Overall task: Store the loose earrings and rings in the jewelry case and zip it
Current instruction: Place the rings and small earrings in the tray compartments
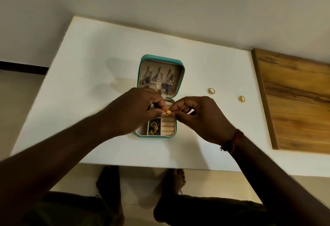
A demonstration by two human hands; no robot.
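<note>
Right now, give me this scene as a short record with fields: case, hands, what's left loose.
case: jewelry case open on the white table
lid: silver earrings hanging
base: gold earrings in one compartment, visible ring rolls bare
hands: left hand and right hand pinch one gold piece over the base
loose: two gold rings on the table, right of the case

White table (85,75), wooden board (296,104)
</note>
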